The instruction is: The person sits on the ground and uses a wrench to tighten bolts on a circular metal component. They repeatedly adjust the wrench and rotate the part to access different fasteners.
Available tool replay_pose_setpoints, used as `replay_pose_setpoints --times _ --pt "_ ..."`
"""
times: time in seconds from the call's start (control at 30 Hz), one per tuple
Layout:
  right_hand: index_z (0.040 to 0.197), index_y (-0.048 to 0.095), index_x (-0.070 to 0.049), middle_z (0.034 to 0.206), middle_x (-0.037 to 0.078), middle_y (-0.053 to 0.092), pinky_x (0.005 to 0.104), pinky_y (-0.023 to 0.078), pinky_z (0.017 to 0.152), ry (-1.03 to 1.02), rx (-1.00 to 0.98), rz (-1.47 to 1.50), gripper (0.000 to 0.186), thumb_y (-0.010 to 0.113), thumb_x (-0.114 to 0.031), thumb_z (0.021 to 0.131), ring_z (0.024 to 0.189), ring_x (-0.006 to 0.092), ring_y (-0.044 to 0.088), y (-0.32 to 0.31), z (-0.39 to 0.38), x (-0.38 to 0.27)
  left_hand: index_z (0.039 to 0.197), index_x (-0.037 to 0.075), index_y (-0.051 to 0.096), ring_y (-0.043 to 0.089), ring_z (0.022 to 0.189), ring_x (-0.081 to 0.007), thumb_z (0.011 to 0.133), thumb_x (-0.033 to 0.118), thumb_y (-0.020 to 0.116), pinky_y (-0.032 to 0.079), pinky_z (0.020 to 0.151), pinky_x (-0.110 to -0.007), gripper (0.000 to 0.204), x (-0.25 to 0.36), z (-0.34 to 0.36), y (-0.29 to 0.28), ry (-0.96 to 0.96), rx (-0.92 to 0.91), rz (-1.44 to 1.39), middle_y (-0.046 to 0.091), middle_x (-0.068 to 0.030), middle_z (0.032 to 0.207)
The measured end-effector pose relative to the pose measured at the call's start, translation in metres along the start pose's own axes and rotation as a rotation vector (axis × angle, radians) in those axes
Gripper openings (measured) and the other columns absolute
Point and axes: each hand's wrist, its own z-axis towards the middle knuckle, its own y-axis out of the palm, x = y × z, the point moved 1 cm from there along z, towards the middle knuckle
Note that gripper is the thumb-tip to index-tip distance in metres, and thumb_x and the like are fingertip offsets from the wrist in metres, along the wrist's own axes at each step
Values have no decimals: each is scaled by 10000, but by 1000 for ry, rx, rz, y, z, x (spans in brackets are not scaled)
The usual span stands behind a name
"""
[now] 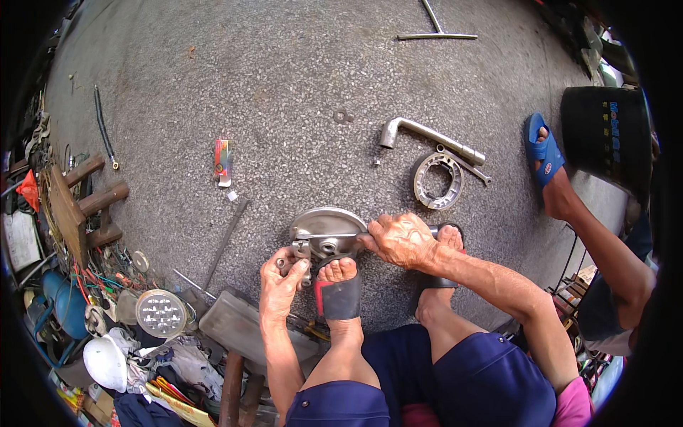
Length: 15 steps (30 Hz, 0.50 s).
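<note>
A round metal brake plate (331,218) rests on the ground in front of my feet, tilted up. My left hand (282,274) pinches a small metal lever arm (302,249) at the plate's left edge. My right hand (404,240) is closed around the handle of a long tool with a thin metal shaft (331,235); it looks like a screwdriver. The shaft lies across the plate and its tip meets the lever arm. My left foot (338,285), in a dark sandal, is right against the plate's lower side.
A ring of brake shoes (418,183), a combination wrench (469,168) and an L-shaped socket wrench (434,139) lie ahead right. A small colourful box (223,158) lies ahead left. Wooden stool (71,210) and clutter line the left. Another person's sandalled foot (546,153) and a black bucket (601,135) stand right.
</note>
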Motion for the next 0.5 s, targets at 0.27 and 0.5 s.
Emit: replay_pose_setpoints --times 0.27,0.5 --pt "792 575 -14 628 146 579 386 497 415 49 -35 -25 336 589 -303 962 498 280 640 -13 -18 -29 1033 -3 667 460 566 -34 927 75 668 388 499 -219 131 -2 -3 7 23 48 5 605 28 737" --pt "839 535 -12 667 115 570 345 504 430 40 -186 -106 190 639 -169 854 537 231 646 2 -37 -56 941 12 675 394 485 -18 930 161 694 316 432 -211 151 3 -11 7 32 71 164 546 51 649"
